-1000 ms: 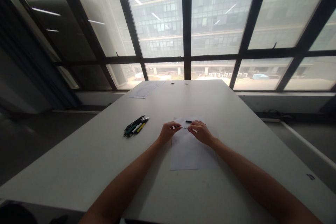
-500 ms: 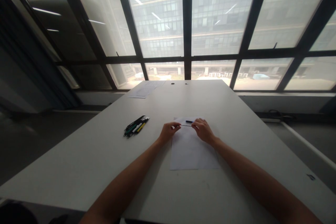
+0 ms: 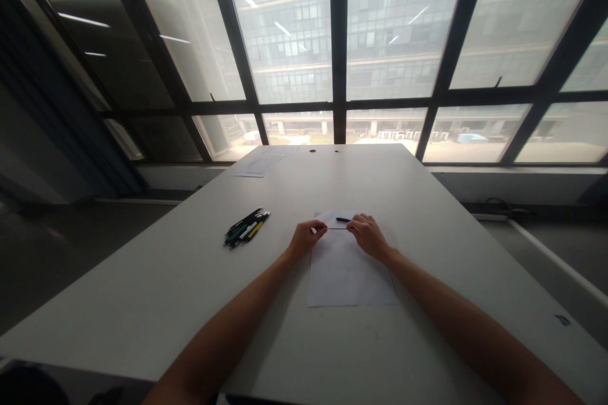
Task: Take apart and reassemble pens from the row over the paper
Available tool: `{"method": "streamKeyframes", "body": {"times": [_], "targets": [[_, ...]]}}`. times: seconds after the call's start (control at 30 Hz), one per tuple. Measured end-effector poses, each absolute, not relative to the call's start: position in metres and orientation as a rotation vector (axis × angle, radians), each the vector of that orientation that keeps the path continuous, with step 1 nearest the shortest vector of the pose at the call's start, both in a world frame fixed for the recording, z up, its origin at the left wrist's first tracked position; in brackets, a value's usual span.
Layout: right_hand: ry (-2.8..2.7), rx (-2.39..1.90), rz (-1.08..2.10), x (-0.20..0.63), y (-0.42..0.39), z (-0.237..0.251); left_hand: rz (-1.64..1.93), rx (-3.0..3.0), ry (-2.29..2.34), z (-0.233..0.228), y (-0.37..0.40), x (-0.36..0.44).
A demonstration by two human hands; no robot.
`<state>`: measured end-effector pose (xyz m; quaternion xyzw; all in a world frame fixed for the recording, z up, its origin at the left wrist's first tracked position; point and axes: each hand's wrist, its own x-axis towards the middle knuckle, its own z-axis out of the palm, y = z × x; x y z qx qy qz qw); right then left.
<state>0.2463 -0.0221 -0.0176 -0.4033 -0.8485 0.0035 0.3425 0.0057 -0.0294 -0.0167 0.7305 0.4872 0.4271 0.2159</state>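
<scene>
My left hand [image 3: 308, 236] and my right hand [image 3: 368, 236] are over the far part of a white sheet of paper [image 3: 349, 272]. Between them runs a thin dark rod [image 3: 337, 228], possibly a pen refill, held level. Each hand is closed in a pinch on one end of it, so the tips are hidden by the fingers. A dark blue pen or pen part [image 3: 342, 219] lies on the paper just beyond the rod, its right end covered by my right hand.
To the left of the paper is a pile of pens and markers [image 3: 246, 228] in black, green, white and yellow. More printed sheets [image 3: 256, 164] lie at the far left of the white table [image 3: 156, 310]. Tall windows [image 3: 289, 25] stand behind it.
The thin rod has shifted very slightly toward me between my fingers. Both hands stay in nearly the same place.
</scene>
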Motion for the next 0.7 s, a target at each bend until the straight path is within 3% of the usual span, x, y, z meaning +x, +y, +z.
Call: {"method": "streamKeyframes", "body": {"times": [0.33,0.7], "targets": [[-2.212,-1.337,-0.113,0.261,-0.018,-0.017,1.253,2.053,1.536,-0.014,-0.031,0.003],[-2.348,-1.368,-0.046,0.256,-0.022,-0.011,1.062,2.374,1.486,-0.020,-0.028,0.003]]}}
